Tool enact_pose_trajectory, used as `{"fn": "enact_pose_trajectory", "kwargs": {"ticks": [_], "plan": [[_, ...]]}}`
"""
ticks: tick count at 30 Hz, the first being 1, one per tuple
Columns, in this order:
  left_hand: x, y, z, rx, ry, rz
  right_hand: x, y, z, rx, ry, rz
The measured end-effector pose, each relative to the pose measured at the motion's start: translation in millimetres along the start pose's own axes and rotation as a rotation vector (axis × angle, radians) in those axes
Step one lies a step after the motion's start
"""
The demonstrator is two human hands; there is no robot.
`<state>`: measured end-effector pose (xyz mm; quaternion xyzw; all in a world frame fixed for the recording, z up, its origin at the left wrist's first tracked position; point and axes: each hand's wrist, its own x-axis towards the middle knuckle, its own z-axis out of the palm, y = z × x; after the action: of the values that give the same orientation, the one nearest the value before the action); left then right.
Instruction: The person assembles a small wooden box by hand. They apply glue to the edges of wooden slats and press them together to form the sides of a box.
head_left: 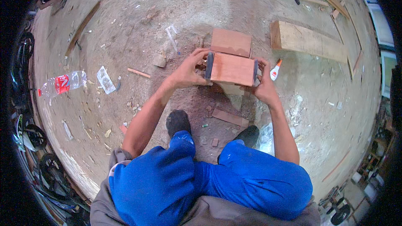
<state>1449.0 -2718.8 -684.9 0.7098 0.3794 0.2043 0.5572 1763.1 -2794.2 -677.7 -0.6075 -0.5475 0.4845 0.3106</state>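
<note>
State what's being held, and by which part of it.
A reddish wooden piece with dark ends, held by those ends: left grip at the left one, right grip at the right.

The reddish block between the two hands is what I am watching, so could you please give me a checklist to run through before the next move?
1. Left hand on the block's left dark end piece: ok.
2. Right hand on the block's right dark end piece: ok.
3. End pieces fastened to the reddish block: cannot tell.
4. White bottle with an orange tip apart from the right hand: cannot tell; they look close.
5. Scraps cleared from beside the right foot: not ok; a flat reddish piece lies there.
</note>
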Motion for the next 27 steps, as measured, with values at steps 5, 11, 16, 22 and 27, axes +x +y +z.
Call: {"fn": "enact_pose_trajectory", "kwargs": {"ticks": [5, 11, 16, 22, 27], "plan": [[-11.8, 2.8, 23.1, 0.173, 0.116, 0.212, -31.8, 22.1, 14.0, -0.1, 0.121, -0.282], [-41.3, -0.1, 40.3, 0.325, 0.143, 0.274, -63.3, 24.8, 26.8, -0.055, 0.177, -0.348], [-59.3, -8.9, 56.1, 0.373, 0.13, 0.32, -85.1, 28.4, 23.6, 0.019, 0.127, -0.31], [-80.5, -34.5, 77.2, 0.196, 0.207, 0.298, -110.3, 8.6, 16.6, 0.483, -0.021, -0.007], [-86.2, -31.0, 80.1, 0.221, 0.19, 0.274, -110.8, 10.8, 22.5, 0.904, 0.105, 0.324]]}}
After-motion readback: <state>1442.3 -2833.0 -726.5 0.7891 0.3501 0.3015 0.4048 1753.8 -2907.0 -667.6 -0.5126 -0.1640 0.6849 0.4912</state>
